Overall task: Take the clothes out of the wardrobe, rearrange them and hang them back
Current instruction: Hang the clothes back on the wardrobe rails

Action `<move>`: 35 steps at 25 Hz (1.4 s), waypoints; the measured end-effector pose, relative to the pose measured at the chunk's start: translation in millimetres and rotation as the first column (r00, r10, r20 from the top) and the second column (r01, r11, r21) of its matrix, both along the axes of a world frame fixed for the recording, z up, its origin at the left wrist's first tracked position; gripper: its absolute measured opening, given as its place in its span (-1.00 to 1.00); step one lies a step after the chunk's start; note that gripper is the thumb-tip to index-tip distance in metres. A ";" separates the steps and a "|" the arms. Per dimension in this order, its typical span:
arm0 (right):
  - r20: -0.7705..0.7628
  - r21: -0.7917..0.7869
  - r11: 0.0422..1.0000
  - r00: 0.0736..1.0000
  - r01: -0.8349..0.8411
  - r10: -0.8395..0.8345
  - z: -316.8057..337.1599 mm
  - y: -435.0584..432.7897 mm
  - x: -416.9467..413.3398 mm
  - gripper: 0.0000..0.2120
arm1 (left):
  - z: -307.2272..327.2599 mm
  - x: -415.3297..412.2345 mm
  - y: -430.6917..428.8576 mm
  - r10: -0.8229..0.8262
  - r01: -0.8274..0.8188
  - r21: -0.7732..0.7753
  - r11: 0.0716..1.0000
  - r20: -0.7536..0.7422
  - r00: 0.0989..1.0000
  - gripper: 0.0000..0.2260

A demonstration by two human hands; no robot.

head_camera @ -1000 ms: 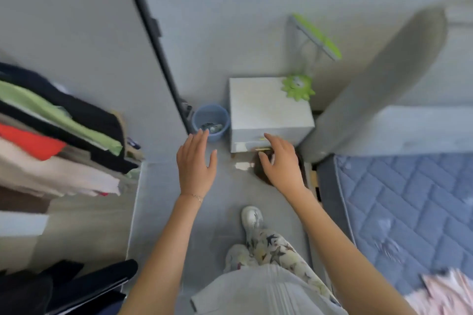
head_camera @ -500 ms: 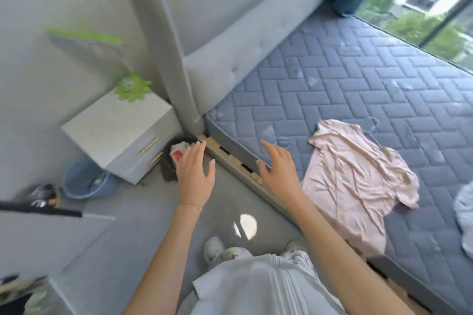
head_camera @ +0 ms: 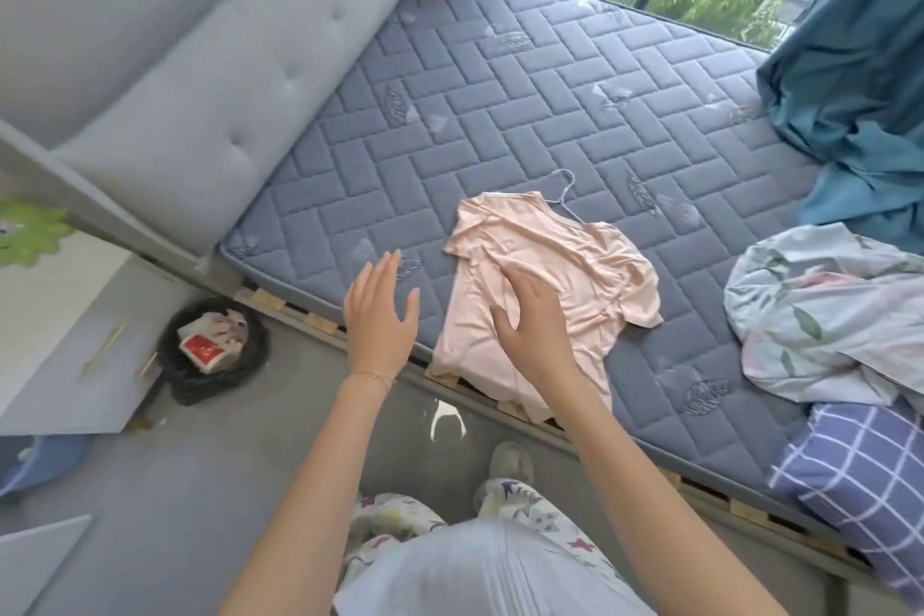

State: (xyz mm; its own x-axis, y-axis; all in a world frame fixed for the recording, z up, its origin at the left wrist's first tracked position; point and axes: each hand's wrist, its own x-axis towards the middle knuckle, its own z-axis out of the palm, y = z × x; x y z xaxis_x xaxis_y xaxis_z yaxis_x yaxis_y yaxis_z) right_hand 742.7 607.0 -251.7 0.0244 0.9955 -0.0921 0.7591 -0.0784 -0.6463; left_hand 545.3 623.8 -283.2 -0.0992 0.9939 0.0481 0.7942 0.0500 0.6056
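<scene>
- A black bin bag (head_camera: 215, 360) with a red-and-white carton in it was seen on the floor at the far left, beside the bed frame.
- The left hand (head_camera: 382, 320) was held spread with straight fingers and nothing gripped. It was positioned over the near edge of the mattress (head_camera: 450, 90), just left of the shirt and apart from it.
- The pink shirt (head_camera: 575, 265) was laid crumpled on the mattress near its front edge, with the hem draped slightly past that edge.
- The right hand (head_camera: 535, 325) was spread palm-down with its fingers apart, over the shirt's lower left part. Whether the cloth was touched could not be told.
- A wire hanger (head_camera: 564, 195) was seen at the shirt's far end, its hook protruding from the collar.
- A floral sheet (head_camera: 825, 310) and a checked pillow (head_camera: 870, 480) were found at the right, well apart from the shirt.
</scene>
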 end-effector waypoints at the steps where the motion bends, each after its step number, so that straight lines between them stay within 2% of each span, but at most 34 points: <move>1: 0.007 0.000 1.000 1.000 0.002 -0.002 -1.9 4.6 20.4 -0.52 | -1.8 23.0 9.1 -0.011 0.011 -0.008 1.000 0.006 1.000 -0.54; 7: 0.012 -0.041 0.996 0.996 0.084 -0.083 -17.7 40.7 114.5 -0.53 | -16.6 119.4 73.6 -0.120 0.120 -0.028 0.992 0.000 0.993 -0.54; 16: 0.020 -0.084 0.970 0.973 0.230 -0.229 -91.4 148.9 179.5 -0.52 | -89.5 176.2 199.0 -0.251 0.248 -0.088 0.965 -0.033 0.967 -0.56; 20: 0.022 -0.071 0.955 0.958 0.287 -0.286 -160.2 197.8 198.7 -0.53 | -153.8 192.8 251.6 -0.278 0.276 -0.097 0.956 -0.006 0.961 -0.56; 25: 0.044 -0.088 0.936 0.940 0.340 -0.338 -276.2 254.6 225.2 -0.52 | -261.3 218.5 316.2 -0.343 0.341 -0.140 0.930 0.012 0.939 -0.54; 31: 0.242 -0.182 0.930 0.931 0.319 -0.272 -413.3 316.2 263.1 -0.46 | -397.3 260.4 388.4 -0.437 0.411 -0.195 0.891 -0.121 0.891 -0.50; 34: 0.298 -0.220 0.906 0.909 0.361 -0.290 -458.8 332.7 280.0 -0.45 | -444.9 271.6 419.9 -0.408 0.370 -0.219 0.903 -0.169 0.897 -0.53; 35: 0.317 -0.182 0.909 0.898 0.375 -0.306 -469.1 334.5 282.0 -0.47 | -454.9 272.2 427.1 -0.392 0.359 -0.192 0.913 -0.182 0.902 -0.56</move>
